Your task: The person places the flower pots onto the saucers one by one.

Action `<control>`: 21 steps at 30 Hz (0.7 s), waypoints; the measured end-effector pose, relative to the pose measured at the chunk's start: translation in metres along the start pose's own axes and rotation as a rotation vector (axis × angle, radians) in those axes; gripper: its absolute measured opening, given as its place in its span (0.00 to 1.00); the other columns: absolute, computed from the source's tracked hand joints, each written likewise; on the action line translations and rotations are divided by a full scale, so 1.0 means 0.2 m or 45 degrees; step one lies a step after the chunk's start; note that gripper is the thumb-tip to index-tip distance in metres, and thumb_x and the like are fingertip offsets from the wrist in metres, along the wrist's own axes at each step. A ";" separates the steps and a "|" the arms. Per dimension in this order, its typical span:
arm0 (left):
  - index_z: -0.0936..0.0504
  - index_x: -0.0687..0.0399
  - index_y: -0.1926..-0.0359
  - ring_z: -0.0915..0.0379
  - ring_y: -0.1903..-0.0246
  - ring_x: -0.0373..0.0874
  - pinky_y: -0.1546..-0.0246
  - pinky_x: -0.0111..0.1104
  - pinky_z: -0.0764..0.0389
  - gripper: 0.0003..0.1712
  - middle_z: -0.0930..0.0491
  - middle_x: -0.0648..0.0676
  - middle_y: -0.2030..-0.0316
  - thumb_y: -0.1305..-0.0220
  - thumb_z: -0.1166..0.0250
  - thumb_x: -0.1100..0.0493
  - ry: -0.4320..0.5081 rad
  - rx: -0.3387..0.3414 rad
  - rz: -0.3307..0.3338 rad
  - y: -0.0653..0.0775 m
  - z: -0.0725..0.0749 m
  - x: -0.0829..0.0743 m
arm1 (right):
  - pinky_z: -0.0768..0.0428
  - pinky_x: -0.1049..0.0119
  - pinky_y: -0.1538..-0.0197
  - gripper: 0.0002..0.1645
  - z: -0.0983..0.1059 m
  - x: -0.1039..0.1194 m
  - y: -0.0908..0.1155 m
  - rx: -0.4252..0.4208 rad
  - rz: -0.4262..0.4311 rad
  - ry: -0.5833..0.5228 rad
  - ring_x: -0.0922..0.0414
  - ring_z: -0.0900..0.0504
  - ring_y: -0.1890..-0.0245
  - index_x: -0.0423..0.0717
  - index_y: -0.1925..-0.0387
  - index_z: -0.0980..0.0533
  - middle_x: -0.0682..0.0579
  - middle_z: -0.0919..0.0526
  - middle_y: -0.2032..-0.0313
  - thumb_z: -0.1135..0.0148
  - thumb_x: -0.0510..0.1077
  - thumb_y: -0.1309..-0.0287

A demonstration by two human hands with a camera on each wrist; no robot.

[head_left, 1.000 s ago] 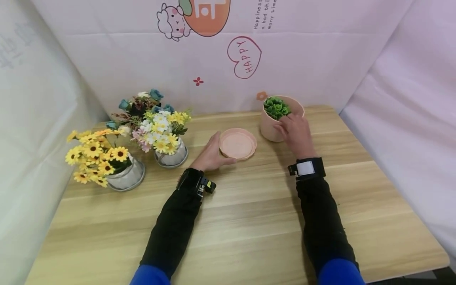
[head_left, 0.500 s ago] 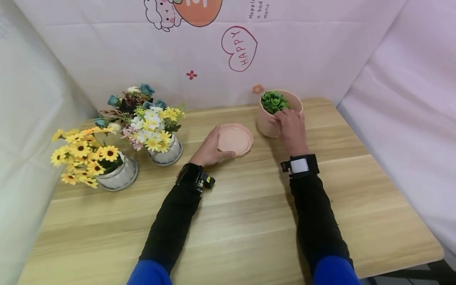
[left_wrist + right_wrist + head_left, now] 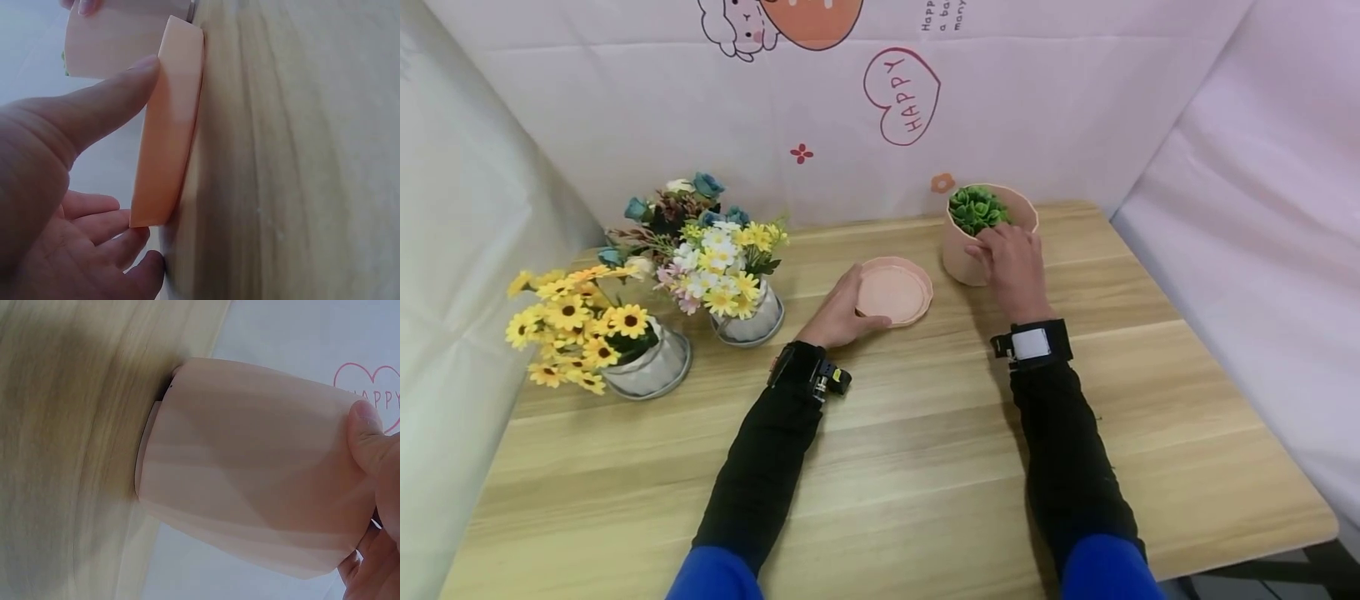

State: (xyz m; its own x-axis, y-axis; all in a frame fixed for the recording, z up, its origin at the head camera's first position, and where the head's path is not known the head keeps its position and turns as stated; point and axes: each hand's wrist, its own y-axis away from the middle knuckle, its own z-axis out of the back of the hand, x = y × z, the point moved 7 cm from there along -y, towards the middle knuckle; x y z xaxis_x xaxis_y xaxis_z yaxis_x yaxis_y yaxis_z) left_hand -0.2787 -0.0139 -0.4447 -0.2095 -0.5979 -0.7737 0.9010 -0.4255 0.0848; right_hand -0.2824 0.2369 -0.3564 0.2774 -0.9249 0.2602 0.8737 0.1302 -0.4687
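A round pink plant saucer point(image 3: 892, 290) lies on the table, and my left hand point(image 3: 841, 310) holds its edge. In the left wrist view the thumb touches the saucer's side wall point(image 3: 164, 125) and the fingers are at its lower end. To its right stands a pink flower pot point(image 3: 964, 260) with a green leafy plant point(image 3: 976, 210) inside. My right hand point(image 3: 1017, 268) pinches the pot's near rim; the right wrist view shows the thumb on the outer wall point(image 3: 250, 462), while the other fingertips are partly hidden. The pot's base looks slightly lifted or stepped there.
Yellow daisies in a grey-white pot point(image 3: 651, 367) stand at the left. Beside them is a pot point(image 3: 751, 321) of white, yellow and pink flowers, with blue and dark flowers point(image 3: 673, 208) behind. A printed white cloth point(image 3: 820, 100) hangs along the table's back edge.
The head view has shifted a little, so the scene sits farther left and higher. Both hands keep their places on the saucer and the pot.
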 end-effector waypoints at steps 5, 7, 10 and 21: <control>0.60 0.62 0.15 0.57 0.15 0.56 0.15 0.48 0.48 0.65 0.56 0.64 0.15 0.35 0.24 0.48 -0.019 0.013 0.011 0.02 0.01 0.01 | 0.29 0.39 0.35 0.20 0.00 0.01 -0.01 0.005 0.007 -0.007 0.36 0.18 0.47 0.35 0.55 0.18 0.35 0.14 0.56 0.35 0.51 0.30; 0.59 0.63 0.15 0.57 0.15 0.56 0.15 0.48 0.48 0.65 0.55 0.64 0.15 0.34 0.24 0.49 -0.021 0.017 0.011 0.03 0.02 0.01 | 0.29 0.39 0.35 0.20 -0.01 0.01 -0.01 0.005 0.007 -0.010 0.36 0.18 0.47 0.35 0.55 0.18 0.35 0.14 0.56 0.35 0.51 0.30; 0.60 0.63 0.15 0.58 0.15 0.57 0.14 0.48 0.49 0.65 0.56 0.64 0.15 0.34 0.24 0.49 -0.017 0.030 0.015 0.05 0.02 0.01 | 0.29 0.39 0.36 0.20 -0.01 0.01 -0.01 0.008 0.000 -0.017 0.36 0.18 0.47 0.35 0.55 0.18 0.35 0.14 0.56 0.35 0.51 0.30; 0.59 0.63 0.15 0.61 0.15 0.57 0.14 0.50 0.52 0.64 0.58 0.64 0.15 0.33 0.25 0.50 -0.034 0.085 0.007 0.13 0.02 0.00 | 0.29 0.38 0.36 0.19 0.01 0.00 0.00 -0.005 -0.002 -0.011 0.36 0.19 0.50 0.35 0.59 0.19 0.35 0.15 0.59 0.36 0.50 0.29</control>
State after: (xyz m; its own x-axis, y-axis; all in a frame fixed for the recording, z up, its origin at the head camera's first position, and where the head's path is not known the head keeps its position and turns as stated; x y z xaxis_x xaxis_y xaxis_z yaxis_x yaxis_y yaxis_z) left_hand -0.2572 -0.0282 -0.4398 -0.2154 -0.6176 -0.7564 0.8749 -0.4662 0.1315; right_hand -0.2819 0.2380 -0.3558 0.2793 -0.9220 0.2680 0.8726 0.1272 -0.4717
